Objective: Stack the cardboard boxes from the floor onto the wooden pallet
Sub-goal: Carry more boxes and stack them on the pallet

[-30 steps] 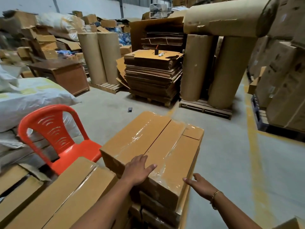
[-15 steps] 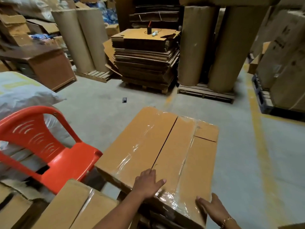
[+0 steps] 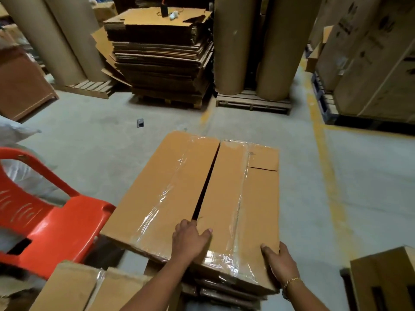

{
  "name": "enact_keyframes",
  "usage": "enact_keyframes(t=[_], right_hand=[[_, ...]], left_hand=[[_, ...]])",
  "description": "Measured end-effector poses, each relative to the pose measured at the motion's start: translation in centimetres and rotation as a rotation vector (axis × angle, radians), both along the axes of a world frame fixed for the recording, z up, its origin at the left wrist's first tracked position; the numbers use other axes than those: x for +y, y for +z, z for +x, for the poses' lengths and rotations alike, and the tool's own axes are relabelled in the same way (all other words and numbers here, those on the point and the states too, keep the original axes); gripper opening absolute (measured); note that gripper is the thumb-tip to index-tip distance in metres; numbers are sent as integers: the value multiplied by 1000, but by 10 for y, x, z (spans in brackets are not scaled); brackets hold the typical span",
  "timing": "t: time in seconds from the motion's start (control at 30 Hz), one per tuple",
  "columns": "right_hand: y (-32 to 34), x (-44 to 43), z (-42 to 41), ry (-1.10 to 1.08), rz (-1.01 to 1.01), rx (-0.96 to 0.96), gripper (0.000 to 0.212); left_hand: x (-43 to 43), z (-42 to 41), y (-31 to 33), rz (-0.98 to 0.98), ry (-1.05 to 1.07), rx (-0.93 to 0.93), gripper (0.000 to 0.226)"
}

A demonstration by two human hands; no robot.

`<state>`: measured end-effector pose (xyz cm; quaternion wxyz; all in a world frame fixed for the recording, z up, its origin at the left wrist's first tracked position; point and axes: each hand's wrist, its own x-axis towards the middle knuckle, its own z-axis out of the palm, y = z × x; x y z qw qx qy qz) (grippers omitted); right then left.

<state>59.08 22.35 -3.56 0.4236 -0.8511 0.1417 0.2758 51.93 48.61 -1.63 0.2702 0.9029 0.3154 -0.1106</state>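
- Two flat film-wrapped cardboard boxes lie side by side on top of a stack in the lower centre of the frame, the left box (image 3: 166,189) and the right box (image 3: 247,198) parted by a dark seam. What the stack stands on is hidden.
- The left hand (image 3: 190,239) lies flat with fingers spread over the near end of that seam, pressing down on the tops.
- The right hand (image 3: 277,259) grips the near right corner of the right box, thumb on top, and wears a gold bracelet (image 3: 292,281) at the wrist.
- Grey concrete floor (image 3: 89,153) fills the middle of the frame, with a worn yellow line (image 3: 325,164) running down the right side and a small dark object (image 3: 140,122) lying loose left of centre.
- An orange plastic chair (image 3: 56,225) stands at lower left, just beside the stack.
- At upper centre a pile of flattened cardboard sheets (image 3: 161,59) sits on a pallet.
- Tall brown paper rolls (image 3: 233,46) stand upright on a wooden pallet (image 3: 253,104) just right of the pile, and more rolls (image 3: 51,37) stand at upper left.
- Large printed cartons (image 3: 370,63) fill the upper right.
- A brown cabinet (image 3: 22,86) stands at the left edge.
- Further boxes show at the bottom left (image 3: 78,288) and lower right (image 3: 381,283).
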Motion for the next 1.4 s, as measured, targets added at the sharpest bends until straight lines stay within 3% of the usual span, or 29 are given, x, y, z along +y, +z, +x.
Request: enact_keyframes(t=[0.17, 0.33, 0.5, 0.67, 0.93, 1.1, 1.4], right_hand=[[-3, -31, 16, 3, -50, -22, 55], [-10, -39, 6, 28, -26, 28, 54], [-18, -38, -8, -49, 100, 63, 64], [-18, -34, -16, -95, 152, -23, 60], [4, -55, -30, -122, 50, -157, 59], [26, -101, -46, -164, 34, -191, 61], [64, -241, -111, -244, 30, -271, 66]], left_hand=[[-13, 6, -8, -167, 57, -49, 58], [-24, -4, -22, -454, 163, -19, 95], [-29, -8, -28, -637, 308, -62, 85], [-33, -12, -27, -584, 280, -138, 70], [-50, -9, 9, -445, 145, -152, 78], [-85, -5, 22, -426, 67, -119, 114], [-232, -48, 79, -402, -35, -166, 89]])
